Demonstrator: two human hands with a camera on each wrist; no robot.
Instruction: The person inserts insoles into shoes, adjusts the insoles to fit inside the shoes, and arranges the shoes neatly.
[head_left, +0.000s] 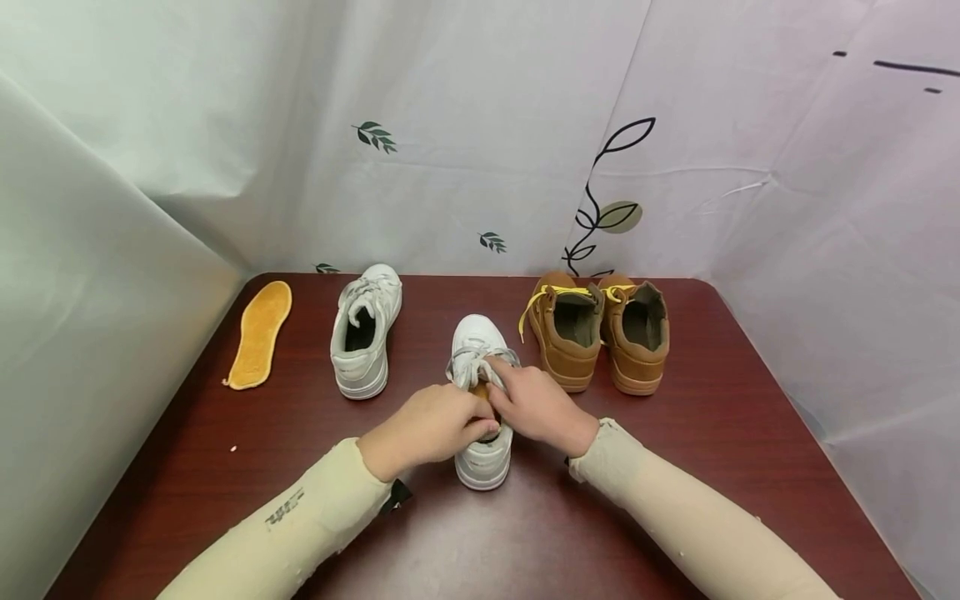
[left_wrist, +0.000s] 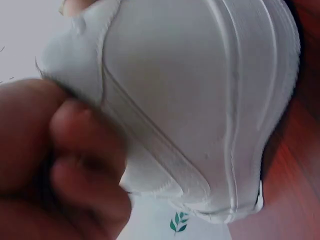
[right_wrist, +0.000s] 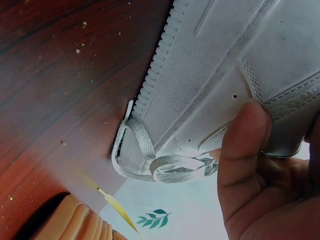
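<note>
A white sneaker [head_left: 480, 333] stands in the middle of the table, toe pointing away, with grey-white laces [right_wrist: 142, 145]. Inside its opening shows part of a yellow-orange insole [head_left: 481, 390]. My left hand [head_left: 442, 421] is at the opening from the left, fingers curled over the insole; its fingertips are hidden in the shoe. In the left wrist view those curled fingers [left_wrist: 87, 135] lie close to the sneaker's side [left_wrist: 170, 75]. My right hand [head_left: 536, 404] grips the right edge of the opening near the tongue, one finger pressed along the outer side.
Another white sneaker [head_left: 367, 333] stands back left, beside a loose yellow insole [head_left: 260, 333] lying flat. Two brown shoes with yellow laces, one nearer [head_left: 570, 358] and one farther right [head_left: 637, 358], stand on the right. White curtains [head_left: 450, 125] border the dark red table [head_left: 675, 492].
</note>
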